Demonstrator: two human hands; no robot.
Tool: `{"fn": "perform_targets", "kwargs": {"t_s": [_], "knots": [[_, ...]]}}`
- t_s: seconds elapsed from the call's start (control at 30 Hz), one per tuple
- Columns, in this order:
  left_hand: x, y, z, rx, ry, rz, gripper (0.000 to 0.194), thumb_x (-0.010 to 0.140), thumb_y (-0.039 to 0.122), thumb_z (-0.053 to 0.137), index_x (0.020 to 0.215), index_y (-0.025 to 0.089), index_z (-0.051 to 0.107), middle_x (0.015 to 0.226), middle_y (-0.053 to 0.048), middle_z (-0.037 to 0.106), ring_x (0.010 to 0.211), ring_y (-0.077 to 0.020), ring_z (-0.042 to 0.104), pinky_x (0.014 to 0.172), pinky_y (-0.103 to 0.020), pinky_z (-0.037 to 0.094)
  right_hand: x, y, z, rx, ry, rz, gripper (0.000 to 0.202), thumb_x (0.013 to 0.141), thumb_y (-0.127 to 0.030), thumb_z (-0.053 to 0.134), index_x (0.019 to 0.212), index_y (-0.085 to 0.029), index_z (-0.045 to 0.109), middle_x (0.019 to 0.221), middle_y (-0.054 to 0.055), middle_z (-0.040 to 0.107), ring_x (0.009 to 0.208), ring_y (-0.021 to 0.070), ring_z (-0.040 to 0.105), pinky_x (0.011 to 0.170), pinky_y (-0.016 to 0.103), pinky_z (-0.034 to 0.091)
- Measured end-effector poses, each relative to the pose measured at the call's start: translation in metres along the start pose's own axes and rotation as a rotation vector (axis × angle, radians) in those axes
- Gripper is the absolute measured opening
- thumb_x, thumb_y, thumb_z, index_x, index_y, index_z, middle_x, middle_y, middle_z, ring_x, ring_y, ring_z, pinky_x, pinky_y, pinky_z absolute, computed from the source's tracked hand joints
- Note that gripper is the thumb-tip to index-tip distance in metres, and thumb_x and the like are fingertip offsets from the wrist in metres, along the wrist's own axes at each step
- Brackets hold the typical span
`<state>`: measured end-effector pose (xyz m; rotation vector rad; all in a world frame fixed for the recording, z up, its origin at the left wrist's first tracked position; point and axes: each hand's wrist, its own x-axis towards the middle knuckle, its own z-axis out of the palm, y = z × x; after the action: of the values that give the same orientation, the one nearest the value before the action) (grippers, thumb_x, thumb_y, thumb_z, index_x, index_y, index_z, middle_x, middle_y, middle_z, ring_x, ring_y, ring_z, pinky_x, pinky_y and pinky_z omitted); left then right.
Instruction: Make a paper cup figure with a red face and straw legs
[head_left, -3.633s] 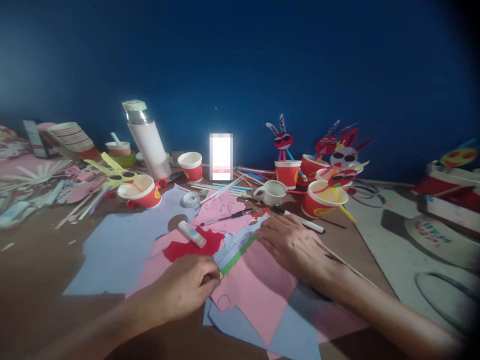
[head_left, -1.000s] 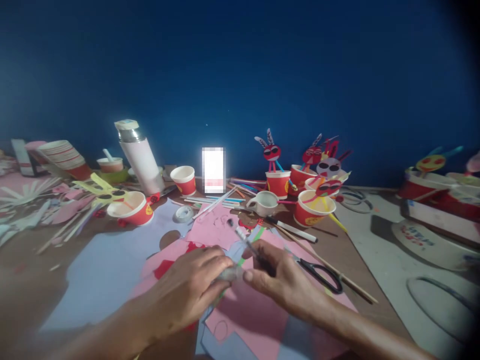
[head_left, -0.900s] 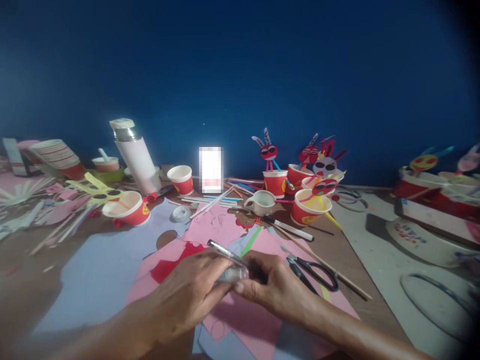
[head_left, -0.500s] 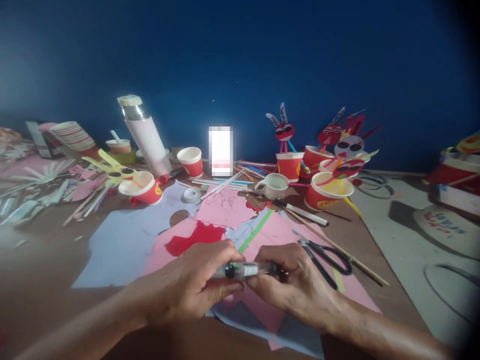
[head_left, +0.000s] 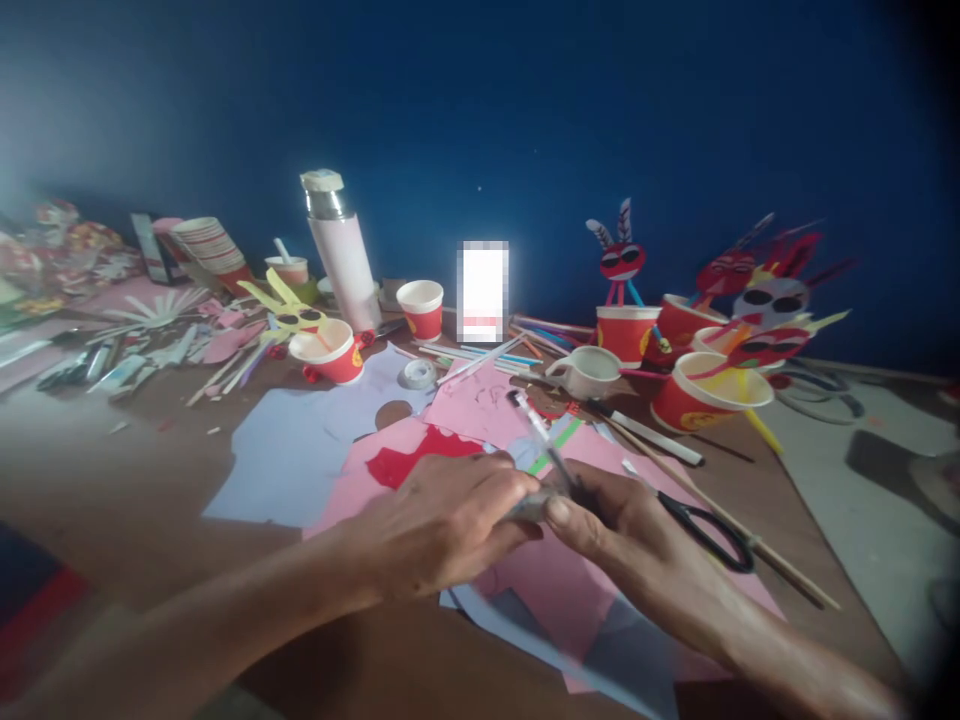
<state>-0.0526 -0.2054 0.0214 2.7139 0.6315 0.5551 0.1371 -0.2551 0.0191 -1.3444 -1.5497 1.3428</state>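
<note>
A slim pen [head_left: 538, 428] with a clear barrel and dark end sticks up from my right hand [head_left: 634, 525], whose thumb and fingers are closed around it. My left hand [head_left: 450, 520] is pinched close against the right one. A small greyish piece [head_left: 531, 506] shows between the two hands; its kind is unclear. Under them lie pink paper [head_left: 562, 600], a red cut scrap [head_left: 420, 455] and a green strip [head_left: 556, 447]. Black-handled scissors [head_left: 712, 535] lie just right of my right hand, their blades partly hidden by it.
Red paper cups [head_left: 628, 335] with decorated stick figures stand at the back right. A white thermos [head_left: 346, 265], a roll of tape [head_left: 418, 374], a pale mug [head_left: 589, 372], a marker [head_left: 660, 438] and a wooden stick [head_left: 780, 565] surround the paper. Pale blue paper [head_left: 270, 455] lies left.
The pen has swung from lying level between both hands to pointing up and away in my right hand. The view has turned left, so the table things appear further right.
</note>
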Motion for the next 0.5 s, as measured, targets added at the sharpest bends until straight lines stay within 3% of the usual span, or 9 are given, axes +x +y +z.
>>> {"fn": "perform_targets", "kwargs": {"t_s": [0.13, 0.27, 0.33, 0.4, 0.43, 0.5], "knots": [[0.000, 0.005, 0.005, -0.032, -0.091, -0.102, 0.027, 0.094, 0.035, 0.044, 0.099, 0.011, 0.055, 0.084, -0.011, 0.069, 0.074, -0.0244, 0.067, 0.060, -0.032, 0.050, 0.000, 0.008, 0.006, -0.054, 0.061, -0.034, 0.036, 0.083, -0.053, 0.056, 0.076, -0.018, 0.060, 0.067, 0.002, 0.056, 0.063, 0.0160, 0.049, 0.054, 0.026, 0.039], [-0.011, 0.000, -0.005, -0.110, -0.263, -0.217, 0.024, 0.092, 0.039, 0.047, 0.100, 0.017, 0.054, 0.081, -0.007, 0.070, 0.071, -0.0229, 0.067, 0.057, -0.029, 0.048, -0.005, 0.008, 0.000, -0.103, 0.097, -0.093, 0.030, 0.084, -0.047, 0.058, 0.072, -0.020, 0.061, 0.064, 0.001, 0.055, 0.059, 0.0151, 0.048, 0.050, 0.026, 0.037], [-0.020, -0.008, -0.011, -0.163, -0.210, -0.285, 0.023, 0.093, 0.039, 0.044, 0.100, 0.019, 0.053, 0.079, -0.004, 0.070, 0.067, -0.0195, 0.065, 0.055, -0.027, 0.047, -0.006, 0.006, -0.009, -0.106, 0.243, -0.103, 0.029, 0.084, -0.044, 0.059, 0.067, -0.020, 0.058, 0.058, 0.000, 0.050, 0.053, 0.0134, 0.044, 0.045, 0.025, 0.033], [-0.026, -0.015, -0.015, -0.180, -0.021, -0.357, 0.024, 0.094, 0.038, 0.040, 0.102, 0.019, 0.052, 0.079, -0.003, 0.069, 0.065, -0.0168, 0.063, 0.056, -0.027, 0.046, -0.004, 0.005, -0.017, -0.093, 0.327, -0.070, 0.030, 0.084, -0.044, 0.060, 0.065, -0.021, 0.054, 0.053, -0.002, 0.043, 0.047, 0.0115, 0.037, 0.042, 0.025, 0.027], [-0.028, -0.018, -0.015, -0.168, 0.051, -0.367, 0.024, 0.094, 0.038, 0.042, 0.103, 0.018, 0.052, 0.079, -0.003, 0.068, 0.065, -0.0164, 0.063, 0.057, -0.027, 0.046, -0.003, 0.005, -0.020, -0.091, 0.267, -0.072, 0.032, 0.083, -0.045, 0.060, 0.065, -0.021, 0.054, 0.054, -0.002, 0.043, 0.048, 0.0114, 0.037, 0.042, 0.025, 0.027], [-0.027, -0.020, -0.013, -0.150, 0.025, -0.343, 0.022, 0.092, 0.036, 0.047, 0.103, 0.018, 0.052, 0.080, -0.003, 0.068, 0.067, -0.0171, 0.063, 0.058, -0.028, 0.046, 0.001, 0.006, -0.021, -0.042, 0.099, -0.052, 0.035, 0.088, -0.050, 0.053, 0.069, -0.020, 0.054, 0.057, -0.001, 0.046, 0.050, 0.0113, 0.039, 0.044, 0.025, 0.030]]}}
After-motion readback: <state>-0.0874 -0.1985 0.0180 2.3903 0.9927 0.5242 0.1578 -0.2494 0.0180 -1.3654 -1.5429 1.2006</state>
